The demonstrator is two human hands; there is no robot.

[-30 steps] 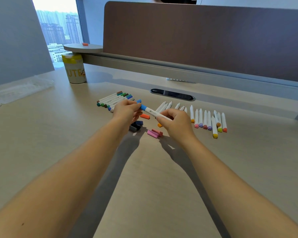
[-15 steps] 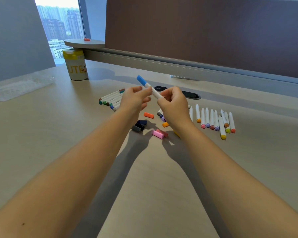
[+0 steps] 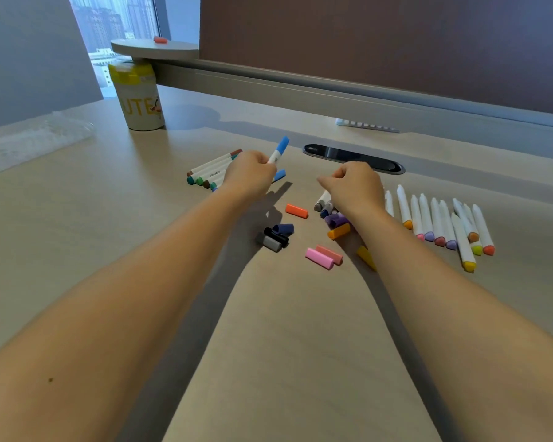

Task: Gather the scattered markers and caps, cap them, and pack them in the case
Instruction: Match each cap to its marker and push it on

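Left hand (image 3: 248, 177) gripping blue-capped marker (image 3: 278, 151) tilted toward 1 o'clock, right hand (image 3: 353, 186) curled, empty, over uncapped markers (image 3: 434, 221), loose caps (image 3: 320, 258) at 6 o'clock

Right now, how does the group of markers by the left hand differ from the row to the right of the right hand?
The left group of markers is capped, lying slantwise, bunched tight. The right row of markers is uncapped, with bare white tips pointing away, spread out side by side. Both have white barrels and lie flat on the desk.
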